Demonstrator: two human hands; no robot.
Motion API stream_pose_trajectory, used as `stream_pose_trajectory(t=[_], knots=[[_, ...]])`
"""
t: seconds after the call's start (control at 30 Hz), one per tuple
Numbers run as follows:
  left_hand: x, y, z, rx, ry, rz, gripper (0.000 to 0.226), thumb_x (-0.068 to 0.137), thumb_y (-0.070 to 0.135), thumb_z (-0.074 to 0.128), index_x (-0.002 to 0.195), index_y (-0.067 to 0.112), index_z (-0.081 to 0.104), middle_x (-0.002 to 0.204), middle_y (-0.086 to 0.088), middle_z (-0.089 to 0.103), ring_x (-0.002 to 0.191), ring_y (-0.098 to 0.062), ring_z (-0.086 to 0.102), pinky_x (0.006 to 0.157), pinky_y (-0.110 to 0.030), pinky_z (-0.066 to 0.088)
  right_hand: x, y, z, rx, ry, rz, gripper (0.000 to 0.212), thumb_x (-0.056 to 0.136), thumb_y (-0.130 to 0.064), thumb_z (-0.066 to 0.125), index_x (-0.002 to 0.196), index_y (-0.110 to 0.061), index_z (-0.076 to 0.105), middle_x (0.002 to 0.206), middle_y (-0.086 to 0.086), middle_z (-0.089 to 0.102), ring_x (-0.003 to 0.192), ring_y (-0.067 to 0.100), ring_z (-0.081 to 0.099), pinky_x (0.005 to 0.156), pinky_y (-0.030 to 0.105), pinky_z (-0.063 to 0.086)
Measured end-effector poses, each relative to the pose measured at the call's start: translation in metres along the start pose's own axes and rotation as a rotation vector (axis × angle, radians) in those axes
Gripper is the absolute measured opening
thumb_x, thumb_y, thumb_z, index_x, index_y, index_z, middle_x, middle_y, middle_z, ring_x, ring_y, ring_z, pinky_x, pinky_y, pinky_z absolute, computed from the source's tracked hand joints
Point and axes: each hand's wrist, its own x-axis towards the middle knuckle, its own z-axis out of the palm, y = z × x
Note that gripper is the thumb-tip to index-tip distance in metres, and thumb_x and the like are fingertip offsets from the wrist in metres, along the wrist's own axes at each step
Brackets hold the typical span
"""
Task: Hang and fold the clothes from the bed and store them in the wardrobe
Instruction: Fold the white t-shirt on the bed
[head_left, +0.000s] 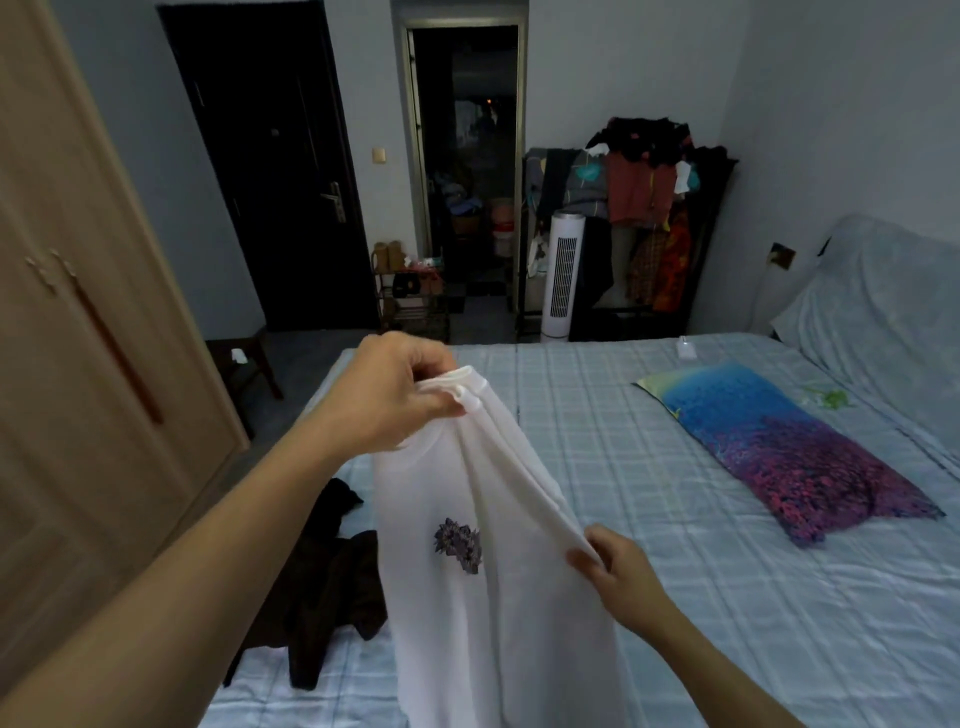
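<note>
A white T-shirt (493, 613) with a small purple flower print hangs in the air over the bed (727, 597). My left hand (395, 395) grips its bunched collar up high. Lower and to the right, my right hand (618, 566) pinches a fold along the shirt's edge. Dark brown and black clothes (327, 587) lie crumpled on the bed's left side, partly behind the shirt. The wooden wardrobe (78, 364) stands at the left with its doors closed.
A blue and purple pillow (779, 441) lies on the checked sheet. Beyond the bed stand a white tower fan (563, 275), a rack loaded with clothes (644, 208), a shoe shelf (415, 296) and a small stool (244, 364). A dark door and an open doorway are at the back.
</note>
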Motion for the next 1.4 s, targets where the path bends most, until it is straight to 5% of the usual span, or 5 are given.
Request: stream_pose_trajectory(t=[0.57,0.87,1.0,1.17,1.4], knots=[[0.128,-0.203,0.081,0.040,0.111,-0.148,0.030,0.077,0.018,0.084,0.060,0.018,0.059,0.054,0.008,0.051,0.052,-0.004,0.043,0.053,-0.024,0.031,0.185,0.063,-0.059,-0.364,0.105,-0.019,0.020,0.087,-0.001,0.069,0.073,-0.015,0.065,0.065,-0.007,0.059,0.059,-0.001,0.052,0.061,0.008,0.035],[0.207,-0.203,0.059,-0.057,0.326,0.108,0.011,0.081,0.028,0.081,0.087,0.021,0.075,0.078,0.004,0.071,0.070,-0.016,0.064,0.063,-0.027,0.049,0.280,0.030,-0.135,-0.469,0.307,-0.300,0.011,0.085,0.008,0.067,0.090,-0.002,0.068,0.087,0.011,0.065,0.079,0.023,0.058,0.072,0.026,0.041],[0.194,-0.182,0.060,-0.136,0.319,0.149,0.009,0.079,0.040,0.076,0.087,0.037,0.073,0.079,0.011,0.071,0.068,-0.004,0.061,0.061,-0.019,0.047,0.264,0.021,-0.157,-0.451,0.302,-0.321,0.011,0.086,0.005,0.068,0.091,-0.005,0.069,0.087,0.007,0.065,0.080,0.022,0.059,0.076,0.031,0.046],[0.133,-0.163,0.084,-0.110,0.240,0.072,0.011,0.078,0.014,0.083,0.083,0.019,0.075,0.073,0.005,0.069,0.065,-0.014,0.064,0.057,-0.033,0.051,0.196,0.030,-0.155,-0.482,0.170,-0.296,0.017,0.082,0.009,0.070,0.092,-0.005,0.069,0.086,0.000,0.063,0.081,0.021,0.059,0.075,0.027,0.044],[-0.037,-0.152,0.151,-0.039,-0.045,-0.032,0.012,0.074,0.016,0.071,0.086,0.014,0.074,0.079,0.017,0.068,0.074,0.003,0.063,0.065,-0.017,0.047,0.046,0.097,-0.111,-0.509,-0.145,-0.167,0.015,0.083,0.001,0.074,0.090,-0.011,0.072,0.087,0.001,0.068,0.080,0.018,0.065,0.076,0.030,0.050]])
